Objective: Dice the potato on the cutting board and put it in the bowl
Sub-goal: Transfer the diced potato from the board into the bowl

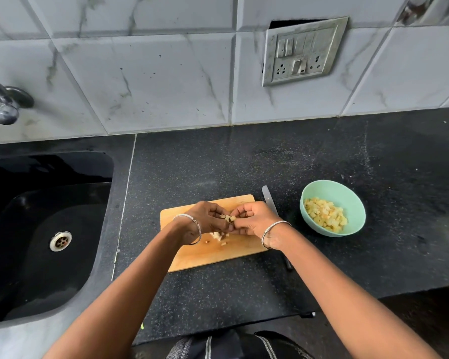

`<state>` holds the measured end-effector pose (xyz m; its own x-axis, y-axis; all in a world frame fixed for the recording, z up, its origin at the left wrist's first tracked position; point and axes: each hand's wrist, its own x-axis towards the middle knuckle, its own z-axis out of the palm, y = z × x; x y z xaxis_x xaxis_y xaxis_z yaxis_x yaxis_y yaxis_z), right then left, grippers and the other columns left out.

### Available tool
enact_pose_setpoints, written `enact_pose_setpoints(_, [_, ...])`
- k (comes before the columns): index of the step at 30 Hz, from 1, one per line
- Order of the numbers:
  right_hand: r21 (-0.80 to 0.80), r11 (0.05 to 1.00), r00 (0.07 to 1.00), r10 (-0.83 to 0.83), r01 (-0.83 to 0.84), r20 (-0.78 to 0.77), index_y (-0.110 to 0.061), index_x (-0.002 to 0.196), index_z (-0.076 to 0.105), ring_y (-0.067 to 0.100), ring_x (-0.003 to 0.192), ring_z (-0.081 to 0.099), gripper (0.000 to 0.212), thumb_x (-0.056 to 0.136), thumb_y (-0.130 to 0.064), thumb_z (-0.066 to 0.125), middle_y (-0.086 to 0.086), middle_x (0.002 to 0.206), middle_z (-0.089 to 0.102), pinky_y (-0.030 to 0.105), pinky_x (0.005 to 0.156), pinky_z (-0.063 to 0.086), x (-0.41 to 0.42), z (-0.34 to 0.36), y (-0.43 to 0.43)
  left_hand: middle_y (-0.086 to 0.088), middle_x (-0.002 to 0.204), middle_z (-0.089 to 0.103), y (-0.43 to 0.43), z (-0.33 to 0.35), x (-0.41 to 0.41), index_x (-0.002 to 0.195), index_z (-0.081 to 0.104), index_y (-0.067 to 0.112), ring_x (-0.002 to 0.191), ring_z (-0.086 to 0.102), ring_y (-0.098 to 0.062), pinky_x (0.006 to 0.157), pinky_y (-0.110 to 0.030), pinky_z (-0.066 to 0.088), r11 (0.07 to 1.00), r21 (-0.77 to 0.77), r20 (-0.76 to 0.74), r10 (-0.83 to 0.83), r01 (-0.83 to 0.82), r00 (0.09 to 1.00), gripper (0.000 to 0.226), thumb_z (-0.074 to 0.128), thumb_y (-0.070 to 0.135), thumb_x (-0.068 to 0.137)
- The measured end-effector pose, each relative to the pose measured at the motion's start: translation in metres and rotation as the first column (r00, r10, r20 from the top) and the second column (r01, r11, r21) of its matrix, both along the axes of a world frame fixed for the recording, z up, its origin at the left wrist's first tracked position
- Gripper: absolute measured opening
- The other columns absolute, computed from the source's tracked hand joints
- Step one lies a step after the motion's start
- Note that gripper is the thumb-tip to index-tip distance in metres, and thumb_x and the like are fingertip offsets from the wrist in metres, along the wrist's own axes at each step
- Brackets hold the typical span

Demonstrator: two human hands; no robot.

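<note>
Because both hands meet over the middle of the cutting board [205,255], I cannot see how many potato dice [230,218] sit between them; only a few pale cubes show in the gap. The left hand [208,218] has its fingers curled in around that small heap, and the right hand [254,218] grasps it the same way from the other side. A few loose pieces [218,237] lie on the board under the left wrist. The right wrist covers the middle of the knife [268,200], which lies beside the board. The tap [5,104] is cut off at the left edge, above a black sink [49,229] set into the dark speckled surface [192,164]. Grey marbled tiles [140,73] back it, with a switch plate [303,51] on the wall. Right of the knife, apart from the board, a mint bowl [332,187] holds diced potato [324,215]. The surface runs on behind the board to the wall and to the right beyond the bowl.
</note>
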<state>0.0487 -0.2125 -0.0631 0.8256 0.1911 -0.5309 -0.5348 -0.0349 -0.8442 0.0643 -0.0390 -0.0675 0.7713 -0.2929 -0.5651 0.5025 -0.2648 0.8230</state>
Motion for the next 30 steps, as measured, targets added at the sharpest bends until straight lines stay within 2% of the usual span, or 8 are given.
enact_pose_setpoints(3, [0.020,1.000,1.000,-0.025,0.024,0.004,0.007,0.095,0.061,0.019,0.062,0.070,0.019,0.082,0.022,0.061,0.017,0.077,0.065,0.028,0.058,0.060,0.004,0.010,-0.018,-0.021,0.097,0.070,-0.017,0.010,0.012,0.097,0.068,0.001,0.088,0.067,-0.026,0.094,-0.040,0.054,0.999,-0.022,-0.001,-0.040,0.040,0.999,0.028,0.075,-0.011,0.073])
enact_pose_setpoints(9, [0.052,0.993,0.992,-0.112,0.109,0.062,0.006,0.094,0.060,0.024,0.072,0.071,0.021,0.082,0.023,0.058,0.019,0.078,0.068,0.034,0.071,0.062,0.013,0.042,-0.090,-0.015,0.090,0.072,-0.089,0.048,0.040,0.105,0.066,-0.004,0.079,0.070,-0.017,0.070,-0.021,0.057,0.983,-0.073,0.042,-0.167,0.170,0.985,0.030,0.072,-0.012,0.076])
enact_pose_setpoints(13, [-0.014,0.984,0.981,-0.177,0.178,0.077,0.007,0.093,0.060,0.022,0.067,0.072,0.020,0.082,0.025,0.057,0.016,0.072,0.069,0.030,0.064,0.061,0.015,0.056,-0.144,-0.017,0.089,0.070,-0.148,0.061,0.052,0.106,0.064,-0.007,0.075,0.071,-0.016,0.071,-0.020,0.057,0.963,-0.126,0.043,-0.236,0.240,0.971,0.031,0.070,-0.014,0.077])
enact_pose_setpoints(16, [-0.147,0.968,0.978,-0.194,0.204,0.083,0.007,0.088,0.061,0.022,0.063,0.071,0.019,0.081,0.025,0.059,0.015,0.068,0.068,0.032,0.063,0.062,0.014,0.057,-0.175,-0.016,0.086,0.069,-0.187,0.059,0.058,0.105,0.065,-0.006,0.068,0.070,-0.013,0.064,-0.018,0.057,0.954,-0.025,0.054,-0.298,0.300,0.953,0.030,0.069,-0.015,0.076])
enact_pose_setpoints(21, [-0.516,0.831,0.977,-0.156,0.208,0.143,-0.008,0.079,0.072,0.026,0.072,0.073,0.023,0.059,0.002,0.077,0.010,0.072,0.072,0.045,0.077,0.061,0.014,0.038,-0.207,-0.011,0.079,0.071,-0.231,0.042,0.062,0.080,0.076,0.016,0.078,0.068,-0.024,0.085,-0.046,0.058,0.897,0.236,0.132,-0.410,0.373,0.902,0.016,0.076,0.001,0.073])
enact_pose_setpoints(24, [-0.607,0.782,0.989,-0.083,0.139,0.121,-0.015,0.087,0.075,0.021,0.069,0.069,0.027,0.065,-0.002,0.069,0.005,0.077,0.072,0.037,0.074,0.058,0.015,0.042,-0.213,-0.009,0.088,0.071,-0.243,0.043,0.060,0.101,0.076,0.018,0.077,0.065,-0.022,0.079,-0.032,0.058,0.857,0.369,0.194,-0.450,0.360,0.872,0.020,0.067,0.010,0.085])
enact_pose_setpoints(27, [-0.653,0.754,0.993,0.002,0.074,0.114,-0.018,0.099,0.076,0.014,0.077,0.064,0.032,0.078,0.001,0.061,0.002,0.086,0.072,0.028,0.070,0.050,0.021,0.045,-0.217,-0.009,0.108,0.070,-0.243,0.047,0.060,0.111,0.072,0.022,0.093,0.067,-0.025,0.070,-0.024,0.048,0.852,0.398,0.230,-0.451,0.339,0.863,0.029,0.060,0.011,0.088])
enact_pose_setpoints(30, [-0.713,0.683,0.981,-0.027,0.158,0.191,-0.015,0.099,0.078,0.018,0.091,0.070,0.032,0.084,0.004,0.058,0.003,0.096,0.075,0.033,0.080,0.059,0.023,0.048,-0.219,-0.009,0.109,0.070,-0.233,0.052,0.060,0.104,0.072,0.025,0.099,0.068,-0.028,0.081,-0.033,0.058,0.890,0.330,0.235,-0.399,0.314,0.886,0.024,0.061,0.013,0.086])
